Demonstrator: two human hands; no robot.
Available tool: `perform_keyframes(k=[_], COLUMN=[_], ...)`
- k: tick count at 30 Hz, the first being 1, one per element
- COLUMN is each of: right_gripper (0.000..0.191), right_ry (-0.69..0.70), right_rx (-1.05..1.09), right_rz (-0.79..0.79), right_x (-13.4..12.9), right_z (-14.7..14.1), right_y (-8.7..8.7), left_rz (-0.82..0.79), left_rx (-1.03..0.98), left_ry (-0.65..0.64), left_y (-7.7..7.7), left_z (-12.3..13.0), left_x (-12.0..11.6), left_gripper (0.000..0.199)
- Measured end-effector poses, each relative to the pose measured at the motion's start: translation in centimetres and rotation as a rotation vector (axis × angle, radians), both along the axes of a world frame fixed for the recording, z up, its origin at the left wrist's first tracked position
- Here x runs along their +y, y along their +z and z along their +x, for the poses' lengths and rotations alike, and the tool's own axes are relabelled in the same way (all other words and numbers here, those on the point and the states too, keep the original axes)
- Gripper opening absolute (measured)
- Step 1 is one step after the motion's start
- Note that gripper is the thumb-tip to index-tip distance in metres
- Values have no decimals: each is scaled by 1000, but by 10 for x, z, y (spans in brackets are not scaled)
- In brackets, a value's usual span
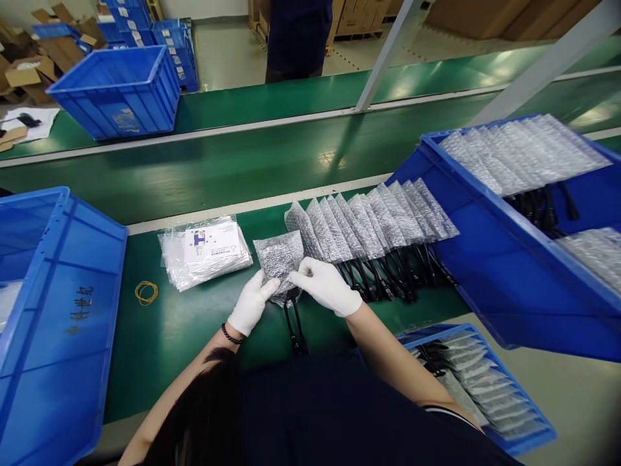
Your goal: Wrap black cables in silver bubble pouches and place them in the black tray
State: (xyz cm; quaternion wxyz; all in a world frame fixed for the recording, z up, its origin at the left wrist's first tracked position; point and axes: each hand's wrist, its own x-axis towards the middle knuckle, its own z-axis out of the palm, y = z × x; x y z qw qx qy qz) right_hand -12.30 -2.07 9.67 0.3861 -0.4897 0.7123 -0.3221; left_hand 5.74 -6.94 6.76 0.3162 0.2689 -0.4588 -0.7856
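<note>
Between my two white-gloved hands is a bubble-wrap pouch [279, 255] with a dark device inside; its black cables [295, 327] hang out of the lower end. My left hand [253, 299] grips the pouch's lower left side, thumb on top. At its lower right edge my right hand [326, 285] pinches the wrap with thumb and fingers. Right beside it leans a row of similar bubble-wrap pouches [361, 223], with black cables [388, 275] sticking out toward me. To the left lies a stack of clear plastic bags [208, 252] with a printed white card [212, 241] on top.
Yellow rubber bands [146, 293] lie on the green bench [194, 349]. A blue crate [58, 310] stands at the left. A tilted blue crate [485, 259] at the right and a lower one [538, 414] hold pouches. Across the bench are another blue crate [121, 97] and a standing person [298, 39].
</note>
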Motion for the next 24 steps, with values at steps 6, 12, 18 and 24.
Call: perform_keyframes(k=[6,12,18,24], right_gripper=[31,32,34,40], right_ry=[-2,-2,-27,3], right_rx=[35,71,191,217], right_rz=[9,22,97,56], right_x=[0,0,-5,0], right_z=[0,1,4,7], right_y=[1,3,14,18], left_rz=[-10,-15,-4,-41], left_rx=[-18,-60,-89,-89], left_ry=[4,7,7,45], left_y=[-1,1,-1,3], left_z=[1,1,1,1], left_x=[0,1,2,4], left_gripper=[42,44,47,44])
